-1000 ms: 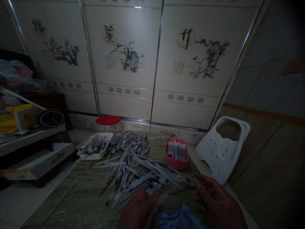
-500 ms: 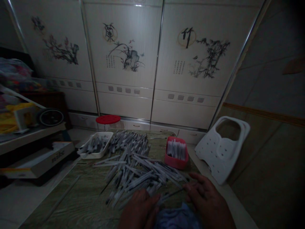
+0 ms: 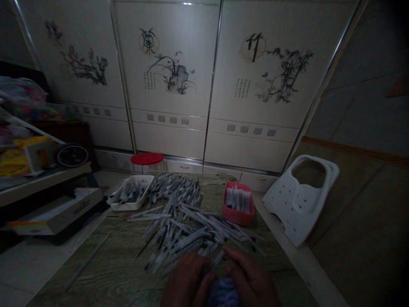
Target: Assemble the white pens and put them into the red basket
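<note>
My left hand [image 3: 188, 279] is closed at the front edge of the table, fingers curled around the lower part of a pale pen [image 3: 217, 259]. Close on its right, my right hand [image 3: 251, 277] is bent inward, with its fingertips at the same pen. The dim light and the fingers hide most of this pen. Below and between both hands shows a crumpled blue cloth [image 3: 224, 292]. A loose heap of pale, slim pens [image 3: 182, 226] with dark tips spreads over the table just beyond my hands.
A pink container [image 3: 238, 216] with upright pens stands at right; a white tray [image 3: 128, 207] of pens is at back left. One thin stick [image 3: 87, 262] lies alone on the wood-grain table [image 3: 111, 273]. Around it are a red stool [image 3: 147, 158], a white plastic folding piece [image 3: 297, 200] and a shoebox [image 3: 70, 209].
My right hand has moved left, close against my left hand. The dark thin rod that stretched between the hands no longer shows. The whole view has shifted slightly.
</note>
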Tool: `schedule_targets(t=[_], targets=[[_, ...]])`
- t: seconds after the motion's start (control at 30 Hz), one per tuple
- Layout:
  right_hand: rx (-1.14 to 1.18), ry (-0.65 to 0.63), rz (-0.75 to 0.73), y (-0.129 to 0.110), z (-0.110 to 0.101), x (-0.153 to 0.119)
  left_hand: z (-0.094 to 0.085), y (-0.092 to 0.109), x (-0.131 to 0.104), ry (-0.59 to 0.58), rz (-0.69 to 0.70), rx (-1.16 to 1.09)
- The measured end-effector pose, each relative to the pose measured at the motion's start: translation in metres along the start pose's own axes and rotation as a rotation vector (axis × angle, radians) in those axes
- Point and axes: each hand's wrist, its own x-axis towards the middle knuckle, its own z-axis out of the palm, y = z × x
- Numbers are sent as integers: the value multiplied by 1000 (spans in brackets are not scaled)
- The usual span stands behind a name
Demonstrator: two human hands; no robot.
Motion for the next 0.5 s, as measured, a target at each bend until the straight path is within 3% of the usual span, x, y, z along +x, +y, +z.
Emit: schedule_targets(t=[0.1, 0.3, 0.5], targets=[[-15, -24, 15, 5, 0, 2, -1, -2, 0, 2, -35, -7], [-106, -48, 212, 24, -14, 20, -9, -7, 4, -4, -122, -28], [-360, -147, 26, 37, -11, 25, -14, -12, 5, 44, -193, -57]])
